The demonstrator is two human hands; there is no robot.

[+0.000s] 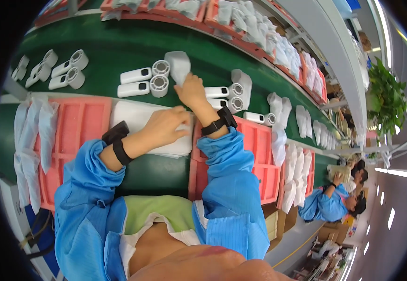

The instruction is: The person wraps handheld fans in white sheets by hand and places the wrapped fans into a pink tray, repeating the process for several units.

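Head view: the right hand [192,91] reaches across the green bench [110,44], its fingertips at the near end of a white wrapped piece [179,64]; whether they grip it, I cannot tell. The left hand [167,126] is bent over a stack of white sheets [133,117] nearer the person, fingers curled — whether they pinch a sheet is unclear. The two hands are apart, the right one farther out, and each wrist wears a black band.

Just left of the wrapped piece lie two white gadgets [134,89] with round, ring-shaped heads; more white gadgets [66,79] sit at the far left. To the right of the right hand are two others [216,92], with a wrapped one [245,84] just beyond them. A pink tray [72,133] stands left of the sheets, wrapped pieces along its left side — another pink tray [265,175] stands on the right.
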